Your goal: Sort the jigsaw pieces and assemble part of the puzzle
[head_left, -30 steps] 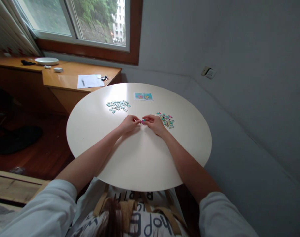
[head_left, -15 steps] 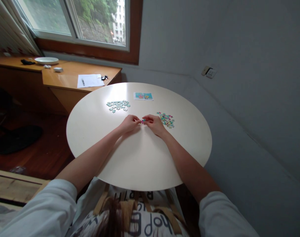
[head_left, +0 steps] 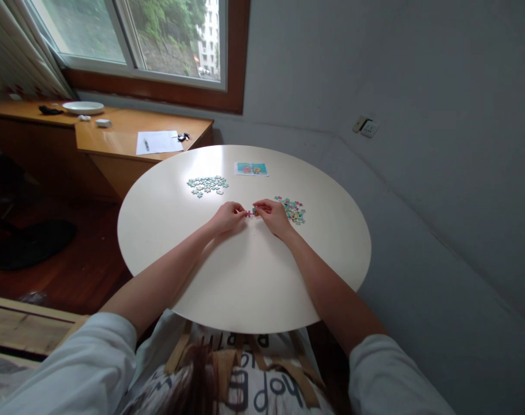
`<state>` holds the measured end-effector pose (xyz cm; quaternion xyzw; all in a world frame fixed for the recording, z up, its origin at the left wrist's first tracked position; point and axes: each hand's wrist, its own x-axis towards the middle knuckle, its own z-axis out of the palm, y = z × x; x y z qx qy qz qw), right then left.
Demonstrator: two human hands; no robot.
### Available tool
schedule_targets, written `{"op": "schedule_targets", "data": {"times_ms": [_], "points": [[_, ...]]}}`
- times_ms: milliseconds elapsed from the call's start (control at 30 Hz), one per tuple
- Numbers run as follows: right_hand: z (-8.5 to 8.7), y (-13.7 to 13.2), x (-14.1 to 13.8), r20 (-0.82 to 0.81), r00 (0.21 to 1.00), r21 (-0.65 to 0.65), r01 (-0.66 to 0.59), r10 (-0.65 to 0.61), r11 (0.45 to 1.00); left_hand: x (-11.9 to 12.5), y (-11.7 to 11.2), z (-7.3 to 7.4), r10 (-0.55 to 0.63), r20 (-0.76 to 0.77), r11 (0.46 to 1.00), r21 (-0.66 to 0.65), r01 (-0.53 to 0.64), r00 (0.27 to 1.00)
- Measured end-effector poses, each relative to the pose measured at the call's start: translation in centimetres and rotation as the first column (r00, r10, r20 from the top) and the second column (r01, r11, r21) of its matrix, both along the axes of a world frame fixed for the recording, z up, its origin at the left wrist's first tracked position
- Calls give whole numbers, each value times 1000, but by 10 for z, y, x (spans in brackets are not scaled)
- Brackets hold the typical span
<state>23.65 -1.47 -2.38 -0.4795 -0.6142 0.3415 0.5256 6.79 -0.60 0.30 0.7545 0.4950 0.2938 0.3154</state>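
Note:
Near the middle of the round white table, my left hand (head_left: 231,217) pinches a pink jigsaw puzzle piece (head_left: 248,214) between thumb and fingertips. Facing it, my right hand (head_left: 273,215) grips a greenish puzzle piece (head_left: 254,211), partly covered by its fingers. A narrow gap shows between the two pieces. Just beyond my right hand lies a heap of colourful puzzle pieces (head_left: 293,211). Farther off to the left, a spread of pale blue-green pieces (head_left: 207,184) lies on the tabletop. A small picture card (head_left: 251,168) with a blue cartoon scene rests towards the far edge.
The round white table (head_left: 245,282) reaches close to my body. Behind it on the left, a wooden desk (head_left: 124,124) bears a sheet of paper (head_left: 158,142), keys (head_left: 183,136) and a white plate (head_left: 83,108). A grey wall (head_left: 439,144) borders the right side.
My right hand has shifted slightly to the right with its piece, so a gap now shows between the pieces that were together. My left hand is almost unmoved.

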Motion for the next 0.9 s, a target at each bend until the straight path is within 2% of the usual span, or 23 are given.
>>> {"op": "schedule_targets", "data": {"times_ms": [433,900], "points": [[-1,2,0,-121,993,-31,-18,14,999,-1,1,-2,-50,-42,998,26,51,998],[1,0,-1,-126,991,-30,-38,34,999,-2,2,-4,-103,-26,994,19,103,994]]}}
